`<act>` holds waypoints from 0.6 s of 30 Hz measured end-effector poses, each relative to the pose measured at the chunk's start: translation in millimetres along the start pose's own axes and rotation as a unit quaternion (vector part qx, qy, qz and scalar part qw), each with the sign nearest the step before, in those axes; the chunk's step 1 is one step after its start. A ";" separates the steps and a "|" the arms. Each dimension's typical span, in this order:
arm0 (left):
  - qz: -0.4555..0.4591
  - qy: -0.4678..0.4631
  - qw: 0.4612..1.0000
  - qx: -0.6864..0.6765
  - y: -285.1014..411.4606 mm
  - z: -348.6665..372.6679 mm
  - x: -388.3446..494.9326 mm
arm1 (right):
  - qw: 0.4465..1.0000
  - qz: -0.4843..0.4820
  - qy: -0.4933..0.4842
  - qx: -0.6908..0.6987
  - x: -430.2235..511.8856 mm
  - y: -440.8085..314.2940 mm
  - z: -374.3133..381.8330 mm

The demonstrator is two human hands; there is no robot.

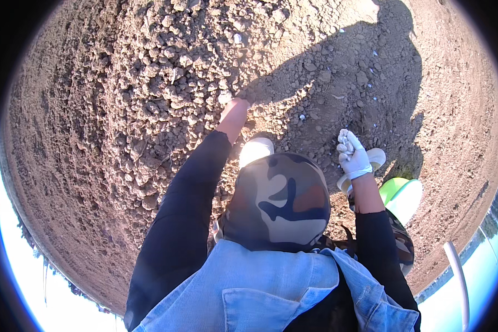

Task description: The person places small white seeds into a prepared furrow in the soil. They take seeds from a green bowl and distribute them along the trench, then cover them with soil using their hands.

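My left hand (225, 97) reaches down to the cloddy soil. Beyond the bare wrist only a small whitish part, apparently gloved, shows; its fingers and anything in them are hidden. On the right, my right hand (351, 154) wears a white glove and hangs over shaded soil, fingers curled around small whitish pieces (343, 133) that look like cloves or bulbs. Similar small pale pieces lie on the ground: one (302, 117) between the hands, several more in a loose line (374, 98) up the shaded strip, and one (237, 38) farther off on the left.
Rough brown soil (128, 103) surrounds me, with larger clods to the left. A camouflage-covered knee (290, 199) rises between my arms. A pale shoe (256, 151) stands in front of it. A green and white object (400, 197), perhaps a container, lies beside my right forearm.
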State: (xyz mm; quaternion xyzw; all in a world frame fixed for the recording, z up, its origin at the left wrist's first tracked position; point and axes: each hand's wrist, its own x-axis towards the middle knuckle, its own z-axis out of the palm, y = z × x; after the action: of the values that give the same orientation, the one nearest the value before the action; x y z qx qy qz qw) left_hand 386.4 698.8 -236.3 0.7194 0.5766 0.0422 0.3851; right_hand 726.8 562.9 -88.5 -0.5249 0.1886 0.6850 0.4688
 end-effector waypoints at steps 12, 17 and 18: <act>0.039 -0.045 0.959 0.276 19.5 6.7 24.4 | 0.996 0.032 -0.071 -0.050 39.6 17.4 49.1; -0.020 -0.092 0.945 0.314 46.6 -1.7 38.9 | 0.991 0.042 -0.090 -0.087 30.8 26.3 53.2; -0.034 -0.100 0.953 0.286 56.7 -11.6 39.5 | 0.990 0.037 -0.118 -0.075 30.8 26.5 53.8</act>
State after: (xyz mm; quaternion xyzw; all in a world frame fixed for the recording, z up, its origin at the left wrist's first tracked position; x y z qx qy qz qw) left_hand 438.8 736.5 -209.2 0.7797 0.5475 -0.2095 0.2202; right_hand 675.2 604.0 -101.9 -0.4671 0.0995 0.7710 0.4212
